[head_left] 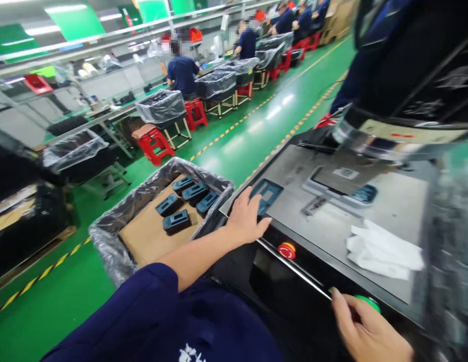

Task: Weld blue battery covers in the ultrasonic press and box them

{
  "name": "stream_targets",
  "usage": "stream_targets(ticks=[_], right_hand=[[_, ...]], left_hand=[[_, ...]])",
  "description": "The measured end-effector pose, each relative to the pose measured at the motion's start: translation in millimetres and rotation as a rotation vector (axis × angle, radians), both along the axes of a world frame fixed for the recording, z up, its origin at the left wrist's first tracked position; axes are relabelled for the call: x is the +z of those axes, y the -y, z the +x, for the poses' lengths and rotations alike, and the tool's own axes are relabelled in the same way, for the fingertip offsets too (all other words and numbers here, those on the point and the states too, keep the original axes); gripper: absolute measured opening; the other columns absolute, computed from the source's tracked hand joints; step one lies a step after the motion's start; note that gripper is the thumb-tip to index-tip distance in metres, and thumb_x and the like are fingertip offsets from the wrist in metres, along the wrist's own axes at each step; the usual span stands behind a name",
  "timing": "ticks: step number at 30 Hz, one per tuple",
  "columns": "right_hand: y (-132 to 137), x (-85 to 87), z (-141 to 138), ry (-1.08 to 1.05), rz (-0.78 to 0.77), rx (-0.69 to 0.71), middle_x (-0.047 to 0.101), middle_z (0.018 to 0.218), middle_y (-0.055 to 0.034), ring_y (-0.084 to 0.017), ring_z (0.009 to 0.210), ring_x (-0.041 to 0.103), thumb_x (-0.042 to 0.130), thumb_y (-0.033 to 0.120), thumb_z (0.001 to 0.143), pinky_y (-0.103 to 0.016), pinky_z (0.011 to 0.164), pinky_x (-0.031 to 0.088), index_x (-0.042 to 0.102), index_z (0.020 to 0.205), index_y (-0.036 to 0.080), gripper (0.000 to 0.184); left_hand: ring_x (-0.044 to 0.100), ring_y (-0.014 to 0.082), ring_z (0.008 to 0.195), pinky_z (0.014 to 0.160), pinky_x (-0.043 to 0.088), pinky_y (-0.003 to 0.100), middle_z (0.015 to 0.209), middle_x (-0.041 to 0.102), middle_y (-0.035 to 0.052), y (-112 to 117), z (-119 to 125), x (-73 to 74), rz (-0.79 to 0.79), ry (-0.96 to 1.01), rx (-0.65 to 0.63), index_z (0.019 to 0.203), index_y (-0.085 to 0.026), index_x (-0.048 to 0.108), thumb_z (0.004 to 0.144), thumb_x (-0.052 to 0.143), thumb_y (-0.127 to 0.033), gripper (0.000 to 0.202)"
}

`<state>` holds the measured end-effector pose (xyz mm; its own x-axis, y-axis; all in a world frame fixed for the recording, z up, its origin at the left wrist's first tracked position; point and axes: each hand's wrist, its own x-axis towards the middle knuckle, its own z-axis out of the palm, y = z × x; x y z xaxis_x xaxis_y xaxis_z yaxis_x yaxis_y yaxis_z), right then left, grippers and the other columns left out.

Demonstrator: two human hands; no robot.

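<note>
My left hand [246, 220] rests at the left corner of the machine's metal worktop, fingers and thumb spread. Its fingertips touch a dark blue-grey plastic cover [270, 193] with a cut-out, which lies flat there. By the front edge, my right hand [370, 327] is beside a green push button [368, 302], partly covering it. Its thumb and a bent finger are apart with nothing seen between them; the other fingers are hidden. A fixture [313, 188] on the worktop holds another dark blue part [364, 193], with a metal plate [334, 177] over some of it.
A red emergency stop button [287, 250] sits on the front panel. White cloth [385, 251] lies on the worktop. To the left, a plastic-lined bin [105, 234] holds cardboard and several dark blue cases [176, 221]. Black machine housing [418, 75] overhangs at right. Co-workers [181, 73] sit along a bench.
</note>
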<state>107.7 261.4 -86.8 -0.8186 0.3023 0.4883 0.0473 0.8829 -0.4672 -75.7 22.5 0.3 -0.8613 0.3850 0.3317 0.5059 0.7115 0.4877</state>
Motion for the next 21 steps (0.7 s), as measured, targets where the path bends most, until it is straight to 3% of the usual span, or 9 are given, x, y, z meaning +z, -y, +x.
stream_targets(ticks=[3,7,11,15,21], right_hand=[[8,14.6,-2,-0.059,0.071,0.059,0.062,0.059,-0.0030,-0.015,0.052,0.057,0.051,0.044,0.090,-0.026,0.050,0.038,0.065,0.069,0.020,0.035],[10,16.6,0,-0.077,0.028,0.092,0.058,0.057,-0.0004,-0.012,0.051,0.053,0.052,0.035,0.091,-0.025,0.055,0.040,0.061,0.068,0.019,0.030],[10,15.3,2,-0.098,-0.010,0.082,0.054,0.056,0.0008,-0.011,0.052,0.050,0.053,0.030,0.091,-0.025,0.057,0.038,0.059,0.067,0.018,0.028],[11,14.0,3,-0.119,-0.040,0.084,0.050,0.055,0.0021,-0.010,0.052,0.047,0.054,0.027,0.090,-0.024,0.056,0.037,0.057,0.066,0.018,0.026],[15,28.3,2,-0.151,-0.016,0.074,0.049,0.055,0.0021,-0.010,0.052,0.044,0.053,0.024,0.090,-0.025,0.056,0.034,0.056,0.066,0.018,0.025]], left_hand=[[0.027,0.0371,0.139,0.111,0.029,0.052,0.148,0.025,0.0260,-12,-11,2.6,-0.063,0.011,0.019,0.134,-0.009,0.040,0.076,0.063,-0.047,0.074],[0.029,0.0412,0.136,0.109,0.030,0.052,0.148,0.025,0.0275,-25,-25,-6.2,-0.142,0.024,0.048,0.135,-0.007,0.039,0.072,0.065,-0.055,0.083],[0.033,0.0398,0.135,0.107,0.033,0.052,0.146,0.030,0.0259,-30,-35,-20.0,-0.164,-0.022,0.040,0.133,-0.008,0.042,0.076,0.062,-0.047,0.072],[0.036,0.0358,0.134,0.107,0.036,0.048,0.142,0.035,0.0231,-31,-44,-22.4,-0.130,-0.119,0.012,0.128,-0.009,0.048,0.075,0.061,-0.033,0.059],[0.048,0.0320,0.124,0.104,0.041,0.043,0.139,0.038,0.0201,-44,-67,-15.3,0.020,-0.165,-0.009,0.122,-0.011,0.053,0.075,0.061,-0.037,0.055]])
